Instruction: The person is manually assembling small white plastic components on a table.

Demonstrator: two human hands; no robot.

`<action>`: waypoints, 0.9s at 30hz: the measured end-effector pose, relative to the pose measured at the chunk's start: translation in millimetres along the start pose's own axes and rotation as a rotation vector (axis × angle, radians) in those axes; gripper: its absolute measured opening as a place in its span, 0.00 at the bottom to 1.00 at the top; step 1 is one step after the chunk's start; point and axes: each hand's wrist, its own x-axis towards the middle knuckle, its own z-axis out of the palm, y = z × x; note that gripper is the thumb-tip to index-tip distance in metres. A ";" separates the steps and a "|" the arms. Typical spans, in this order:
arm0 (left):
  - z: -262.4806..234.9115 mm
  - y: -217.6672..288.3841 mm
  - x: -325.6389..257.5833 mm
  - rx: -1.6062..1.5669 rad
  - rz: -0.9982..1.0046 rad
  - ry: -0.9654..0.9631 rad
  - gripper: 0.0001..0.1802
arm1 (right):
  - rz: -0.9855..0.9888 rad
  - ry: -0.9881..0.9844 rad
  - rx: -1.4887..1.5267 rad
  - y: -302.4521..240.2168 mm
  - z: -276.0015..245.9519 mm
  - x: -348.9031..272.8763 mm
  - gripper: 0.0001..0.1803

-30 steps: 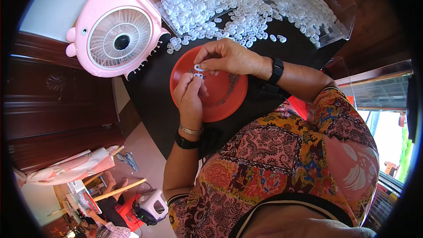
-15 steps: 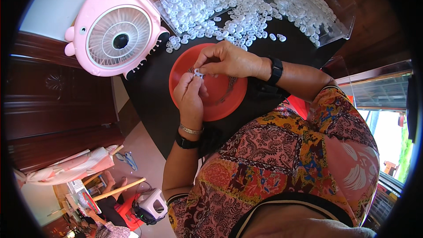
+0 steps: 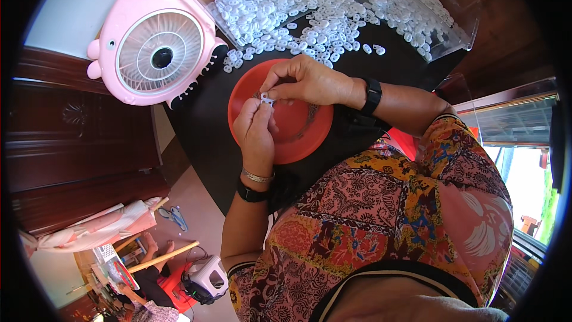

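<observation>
White pieces, pinched by both, lie between left grip and right grip.

Pink pig fan nr dk wd panel, slippers on flr.

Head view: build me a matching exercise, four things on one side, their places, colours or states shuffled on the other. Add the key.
Column one
1. Bowl
2. Fan
3. Slippers
4. Left hand

Column two
A. Pink, with a round grille
B. Pinching a small white piece
C. Red, on the dark tabletop
D. Lying on the floor

Right pairs: 1-C, 2-A, 3-D, 4-B
</observation>
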 end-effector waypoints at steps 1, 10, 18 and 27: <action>0.2 0.7 -0.1 0.010 -0.003 -0.002 0.10 | -0.006 0.006 0.000 -0.3 0.2 -0.1 0.09; 3.9 -0.2 -2.3 -0.012 0.009 0.024 0.10 | -0.034 -0.005 -0.041 3.8 3.4 -0.1 0.08; 4.6 -2.2 -2.3 -0.105 -0.001 0.021 0.12 | -0.143 -0.030 -0.124 1.7 3.6 -1.7 0.07; -0.2 -7.9 -1.4 -0.175 -0.048 0.022 0.13 | -0.440 0.039 -0.564 -9.8 13.6 -7.6 0.14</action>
